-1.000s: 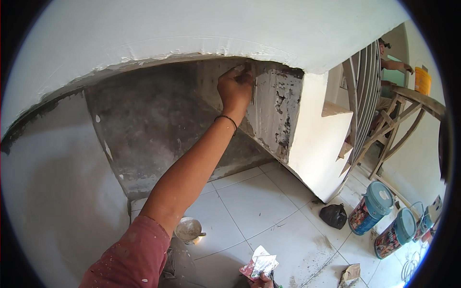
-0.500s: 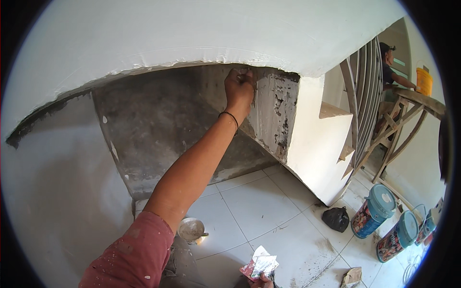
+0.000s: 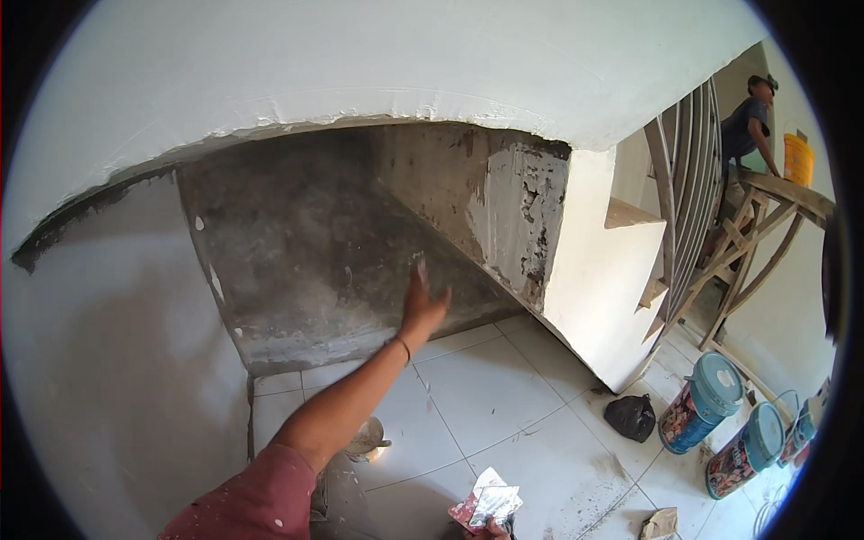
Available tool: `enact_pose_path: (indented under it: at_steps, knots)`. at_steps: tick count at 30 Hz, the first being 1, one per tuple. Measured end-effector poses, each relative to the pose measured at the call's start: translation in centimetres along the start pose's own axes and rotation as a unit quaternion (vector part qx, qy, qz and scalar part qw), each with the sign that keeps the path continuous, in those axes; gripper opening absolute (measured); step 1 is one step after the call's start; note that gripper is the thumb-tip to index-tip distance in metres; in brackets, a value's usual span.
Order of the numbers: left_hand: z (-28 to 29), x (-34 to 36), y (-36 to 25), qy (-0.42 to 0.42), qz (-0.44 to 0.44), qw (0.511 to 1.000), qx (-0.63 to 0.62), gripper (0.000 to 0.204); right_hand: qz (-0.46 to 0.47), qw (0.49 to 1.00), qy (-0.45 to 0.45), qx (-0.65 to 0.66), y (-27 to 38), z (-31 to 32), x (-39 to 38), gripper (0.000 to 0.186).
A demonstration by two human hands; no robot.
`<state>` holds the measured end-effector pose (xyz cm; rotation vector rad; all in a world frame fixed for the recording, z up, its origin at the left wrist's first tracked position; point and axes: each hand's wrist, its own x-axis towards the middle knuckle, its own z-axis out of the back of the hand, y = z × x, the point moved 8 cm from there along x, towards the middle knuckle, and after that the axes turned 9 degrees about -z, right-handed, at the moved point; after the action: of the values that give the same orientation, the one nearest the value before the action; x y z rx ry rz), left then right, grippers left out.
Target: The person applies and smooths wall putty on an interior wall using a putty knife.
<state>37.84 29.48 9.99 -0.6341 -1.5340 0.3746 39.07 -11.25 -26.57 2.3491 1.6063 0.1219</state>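
Observation:
My left hand (image 3: 423, 308) reaches out over the floor in front of the dark, unpainted wall recess (image 3: 297, 234), its thumb and fingers apart and nothing seen in them. White putty dabs its fingertips. At the lower edge my right hand (image 3: 491, 533), mostly cut off, grips flat putty spreaders (image 3: 486, 504), one reddish and others pale, smeared with white. Above, the white sloping underside (image 3: 432, 63) ends in a rough, putty-covered edge. Patchy white putty (image 3: 513, 198) covers the end of the stair beam.
Under my left forearm stands a small tub of putty (image 3: 367, 441). To the right are a black plastic bag (image 3: 630, 416), blue-lidded paint buckets (image 3: 702, 400) and a piece of brown paper (image 3: 660, 524). Beyond the railing (image 3: 693, 171), a person (image 3: 749, 126) stands by a wooden trestle (image 3: 765, 202) with a yellow bucket (image 3: 797, 160).
My left hand has come down from the rough edge and its fingers have spread. My right hand stays with the spreaders. The person beyond the railing has risen and shifted right.

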Motion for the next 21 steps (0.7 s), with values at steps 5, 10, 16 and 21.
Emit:
enact_pose_path:
  at_steps: [5, 10, 16, 21]
  knots:
    - [-0.9, 16.0, -11.1, -0.059, -0.213, 0.956, -0.193, 0.045, -0.033, 0.999, -0.031, 0.001, -0.1, -2.0, -0.1, 0.073]
    - [-2.6, 18.6, -14.2, -0.095, -0.150, 0.957, -0.230, 0.024, -0.029, 0.999, -0.022, -0.030, 0.3, -2.8, -0.9, 0.069]
    - [-2.7, 18.4, -13.8, -0.138, -0.129, 0.964, -0.185, 0.011, -0.025, 0.998, -0.047, 0.020, 0.0, 0.2, -0.3, 0.059]
    - [-2.8, 20.2, -15.0, -0.160, -0.225, 0.961, 0.024, 0.012, -0.035, 0.999, -0.029, 0.009, -0.5, 2.4, 0.4, 0.060]
